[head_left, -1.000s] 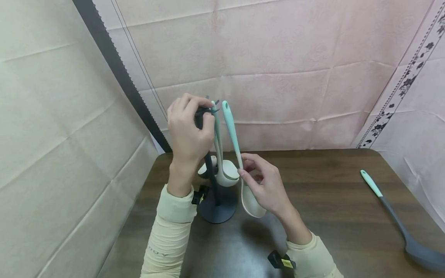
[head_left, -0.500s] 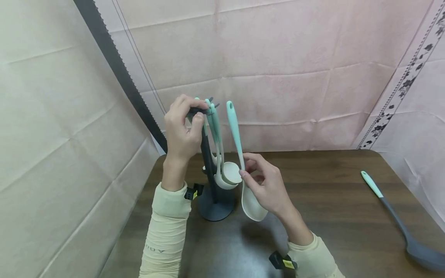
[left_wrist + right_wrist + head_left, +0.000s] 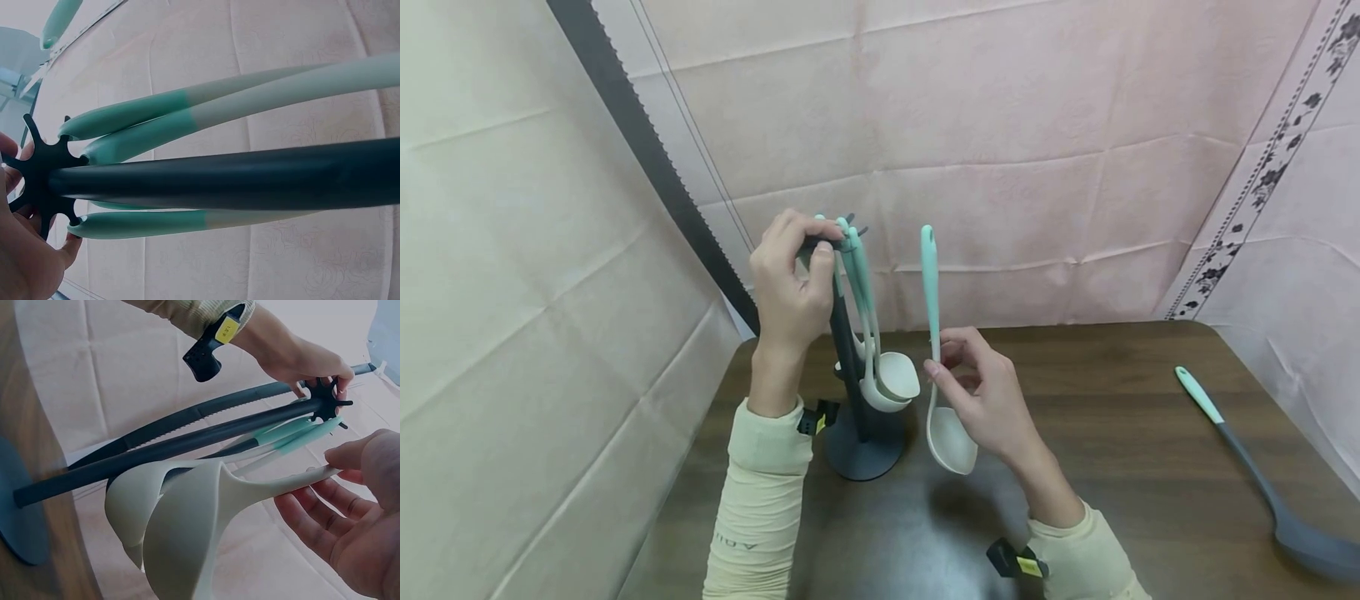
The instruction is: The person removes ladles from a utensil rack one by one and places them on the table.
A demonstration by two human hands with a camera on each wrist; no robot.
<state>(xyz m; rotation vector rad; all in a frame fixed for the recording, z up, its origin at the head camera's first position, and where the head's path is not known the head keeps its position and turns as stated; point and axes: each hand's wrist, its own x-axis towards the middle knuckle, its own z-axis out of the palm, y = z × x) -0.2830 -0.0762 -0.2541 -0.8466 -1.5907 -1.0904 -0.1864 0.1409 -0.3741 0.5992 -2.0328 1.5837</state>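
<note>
A dark utensil stand (image 3: 848, 350) has a round base and a star-shaped hook top (image 3: 47, 178). My left hand (image 3: 793, 275) holds that top, thumb and fingers around its hooks. Several mint-handled utensils hang there, among them a white ladle (image 3: 883, 402) with another white bowl close against it. To the right of the stand, my right hand (image 3: 988, 392) pinches a white ladle (image 3: 951, 442) by its neck between thumb and fingers. Its mint handle (image 3: 929, 267) points up and its bowl is down, apart from the hooks. In the right wrist view its bowl (image 3: 181, 537) overlaps the hanging ones.
A dark grey turner-like utensil (image 3: 1262, 483) with a mint handle lies at the right of the brown wooden table (image 3: 1097, 433). Pale cloth walls (image 3: 1000, 125) enclose the table at the back and sides.
My left hand has shifted slightly left and the stand's top has turned, bringing the hanging handles into view. My right hand has moved the ladle right, away from the stand, and more upright.
</note>
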